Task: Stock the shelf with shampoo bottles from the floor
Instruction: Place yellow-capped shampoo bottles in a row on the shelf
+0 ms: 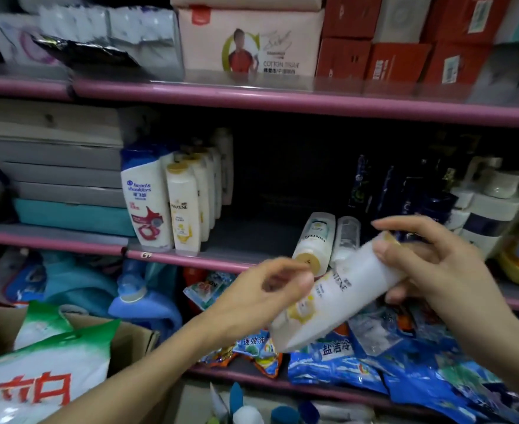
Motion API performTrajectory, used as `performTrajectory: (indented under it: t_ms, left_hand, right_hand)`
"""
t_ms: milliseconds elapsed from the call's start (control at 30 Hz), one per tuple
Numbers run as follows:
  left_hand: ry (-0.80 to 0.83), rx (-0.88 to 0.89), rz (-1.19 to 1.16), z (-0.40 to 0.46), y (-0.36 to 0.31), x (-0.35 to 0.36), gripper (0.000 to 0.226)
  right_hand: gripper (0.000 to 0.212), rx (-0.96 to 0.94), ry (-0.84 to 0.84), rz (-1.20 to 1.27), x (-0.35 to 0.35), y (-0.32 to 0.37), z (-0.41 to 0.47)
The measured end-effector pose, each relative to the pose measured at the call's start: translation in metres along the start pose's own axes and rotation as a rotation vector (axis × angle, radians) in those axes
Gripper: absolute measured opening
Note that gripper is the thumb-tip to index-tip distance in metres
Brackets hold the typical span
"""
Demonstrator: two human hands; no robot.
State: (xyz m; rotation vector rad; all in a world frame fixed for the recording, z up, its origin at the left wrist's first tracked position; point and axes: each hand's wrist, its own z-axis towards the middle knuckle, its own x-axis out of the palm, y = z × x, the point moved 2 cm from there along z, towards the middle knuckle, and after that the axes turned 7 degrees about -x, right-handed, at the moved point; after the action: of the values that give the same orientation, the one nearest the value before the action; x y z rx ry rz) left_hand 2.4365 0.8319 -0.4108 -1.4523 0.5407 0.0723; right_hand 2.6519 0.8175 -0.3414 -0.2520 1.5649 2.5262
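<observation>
You held one white shampoo bottle (328,296) in front of the middle shelf (221,258), tilted, its gold cap end up toward the right and its base down to the left. Your right hand (435,264) was wrapped around the cap end, thumb on the near side, fingers curled behind. Your left hand (270,289) sat at the bottle's lower half; the fingers were loosely curled and blurred, so I could not tell whether they gripped it or only touched it.

On the middle shelf, just behind the held bottle, two more white bottles (316,240) lay on their sides, the nearer one's gold cap pointing toward you at the shelf edge. Further left a row of upright white bottles with gold caps (184,206) stood one behind another, with a blue-capped white bottle (145,197) just beside them on the left. Grey flat boxes (59,160) were stacked at the far left of that shelf. Dark blue packs (405,191) stood at the right.

Below, blue bags (405,368) filled the lower shelf. A cardboard box (135,335) with green-and-white bags (47,371) sat at lower left.
</observation>
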Motion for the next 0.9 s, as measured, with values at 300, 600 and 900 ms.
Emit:
performTrajectory:
  t_ms: [300,600,900]
  left_hand:
    - [-0.425,-0.072,0.176,-0.019,0.05,-0.022,0.04]
    - [-0.616,-0.067,0.138,-0.014,0.058,-0.031,0.038]
    - [-0.671,-0.112,-0.023,0.017,0.06,-0.039,0.046]
  right_hand:
    - [0.012,-0.233,0.089,0.048,0.102,0.002,0.039]
    - [0.026,-0.35,0.116,0.033,0.137,-0.003,0.05]
    - [0.064,0.024,0.148,0.035,0.178,-0.04,0.067]
